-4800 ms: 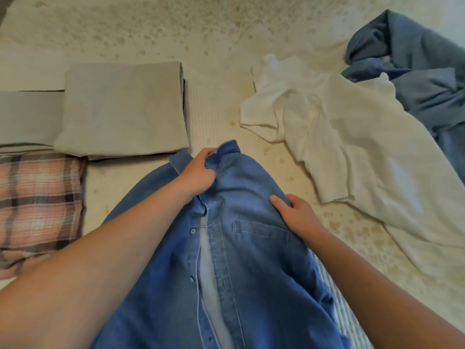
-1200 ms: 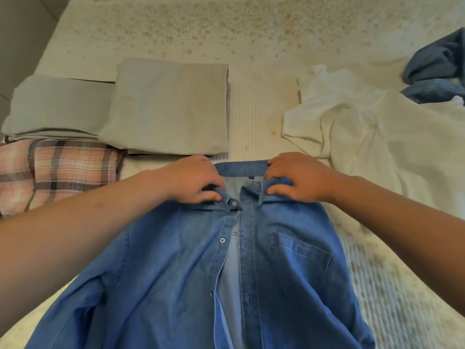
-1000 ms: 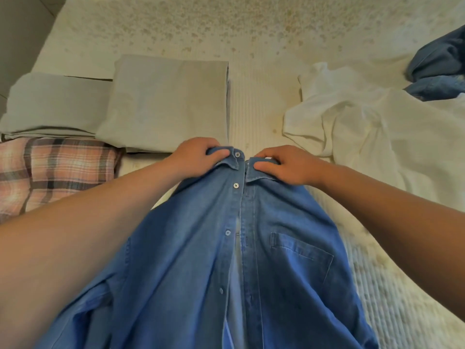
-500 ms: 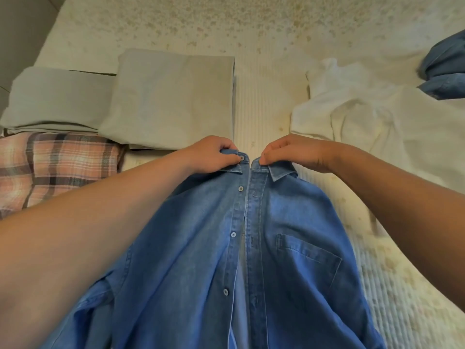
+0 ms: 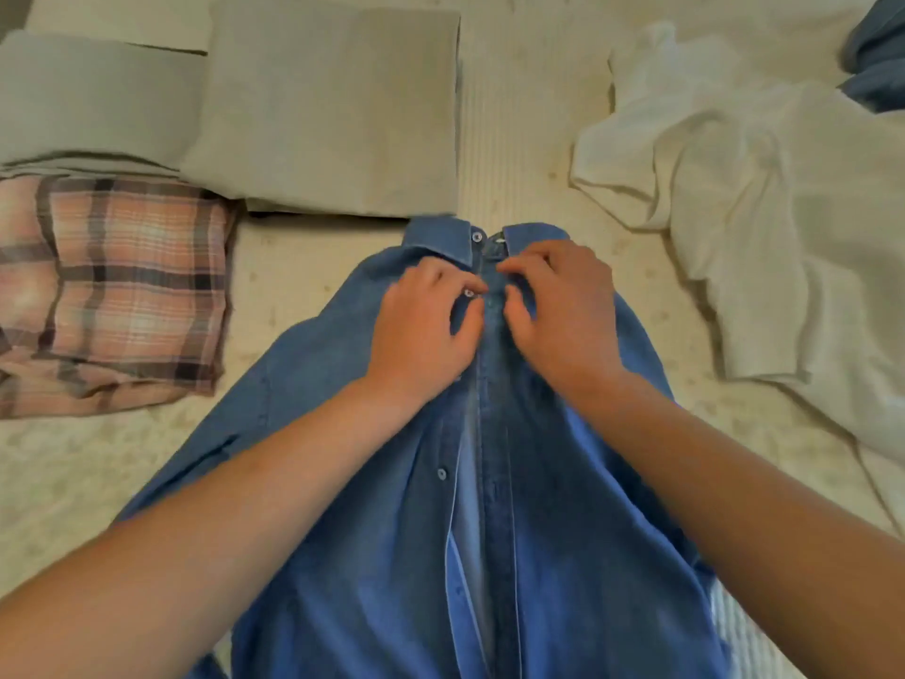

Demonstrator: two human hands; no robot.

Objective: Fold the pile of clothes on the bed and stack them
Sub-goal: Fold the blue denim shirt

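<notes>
Buttoning the denim shirt before folding it

The denim shirt (image 5: 563,507) lies face up on the bed (image 5: 514,115), collar away from the person, likely so the front can be fastened and kept flat for folding. The left hand (image 5: 421,330) pinches the button-side placket just below the collar, its grip curled round a button (image 5: 468,293); the right hand (image 5: 563,311) pinches the opposite edge with curled fingers, seemingly to bring buttonhole and button together. Half a second ago both hands gripped the collar tips; now they sit lower on the placket and the collar lies flat. Folded grey pieces (image 5: 333,110) and a folded plaid shirt (image 5: 122,291) lie to the left, a white garment (image 5: 759,198) unfolded to the right.
</notes>
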